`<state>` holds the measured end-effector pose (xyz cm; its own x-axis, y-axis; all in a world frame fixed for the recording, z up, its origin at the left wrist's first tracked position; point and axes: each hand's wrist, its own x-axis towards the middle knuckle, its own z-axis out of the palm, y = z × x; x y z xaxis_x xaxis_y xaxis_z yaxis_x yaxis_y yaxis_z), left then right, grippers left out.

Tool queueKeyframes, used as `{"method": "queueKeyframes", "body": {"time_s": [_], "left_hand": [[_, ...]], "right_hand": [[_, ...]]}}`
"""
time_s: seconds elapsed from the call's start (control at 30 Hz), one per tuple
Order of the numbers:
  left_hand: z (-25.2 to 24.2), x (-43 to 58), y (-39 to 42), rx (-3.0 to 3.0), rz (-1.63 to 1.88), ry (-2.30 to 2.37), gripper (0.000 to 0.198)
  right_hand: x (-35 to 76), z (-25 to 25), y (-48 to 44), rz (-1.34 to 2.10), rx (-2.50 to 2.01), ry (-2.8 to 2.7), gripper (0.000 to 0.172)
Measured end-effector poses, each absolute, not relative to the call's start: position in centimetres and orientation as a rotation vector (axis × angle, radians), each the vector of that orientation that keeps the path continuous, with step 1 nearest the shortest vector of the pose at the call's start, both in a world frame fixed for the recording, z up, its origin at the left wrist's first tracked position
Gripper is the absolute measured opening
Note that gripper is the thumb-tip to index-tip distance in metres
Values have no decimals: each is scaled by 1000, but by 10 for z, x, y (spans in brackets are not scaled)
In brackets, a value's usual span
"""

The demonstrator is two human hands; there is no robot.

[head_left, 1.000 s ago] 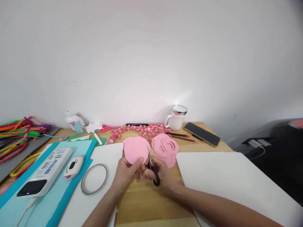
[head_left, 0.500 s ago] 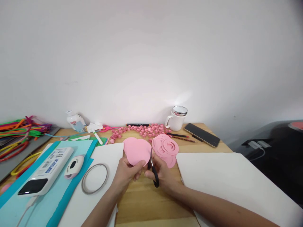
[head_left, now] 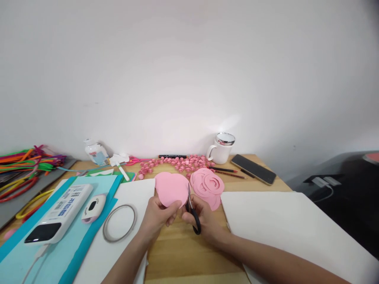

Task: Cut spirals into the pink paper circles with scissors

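My left hand (head_left: 158, 217) pinches the lower edge of a pink paper disc (head_left: 171, 188) and holds it up over the wooden desk (head_left: 189, 252). My right hand (head_left: 204, 219) grips black-handled scissors (head_left: 192, 211), whose blades stand against the disc's right edge. Just right of the disc lies a pile of pink paper spirals (head_left: 207, 185). Behind them, several small pink paper roses (head_left: 177, 162) are scattered.
A white sheet (head_left: 284, 225) lies at the right, another white sheet with a tape ring (head_left: 119, 223) at the left. On blue paper (head_left: 38, 256) sit a power bank (head_left: 57, 213) and a small device (head_left: 93, 207). Mug (head_left: 221, 148), phone (head_left: 252, 168), pencils and pipe cleaners (head_left: 23, 165) line the back.
The pink disc has turned a little in my left hand, and the scissors have shifted slightly along its right edge. Nothing else has moved.
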<state>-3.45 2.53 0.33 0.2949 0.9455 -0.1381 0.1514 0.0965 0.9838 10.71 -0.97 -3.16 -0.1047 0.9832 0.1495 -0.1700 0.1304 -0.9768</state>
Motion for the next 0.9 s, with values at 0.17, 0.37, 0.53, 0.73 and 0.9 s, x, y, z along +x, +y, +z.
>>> {"method": "queueKeyframes", "body": {"time_s": [0.17, 0.37, 0.53, 0.73, 0.9], "left_hand": [[1, -36, 26, 1339, 840, 1142, 39], [4, -35, 27, 1350, 839, 1144, 41], [4, -34, 26, 1313, 785, 1006, 37], [0, -34, 27, 1203, 854, 993, 35], [2, -33, 27, 1227, 901, 1103, 37]], "right_hand": [[108, -33, -10, 1251, -1001, -1226, 31], [106, -33, -10, 1283, -1013, -1187, 28], [107, -35, -10, 1303, -998, -1190, 27], [106, -36, -10, 1326, -987, -1201, 30], [107, -39, -9, 1306, -977, -1226, 37]]}}
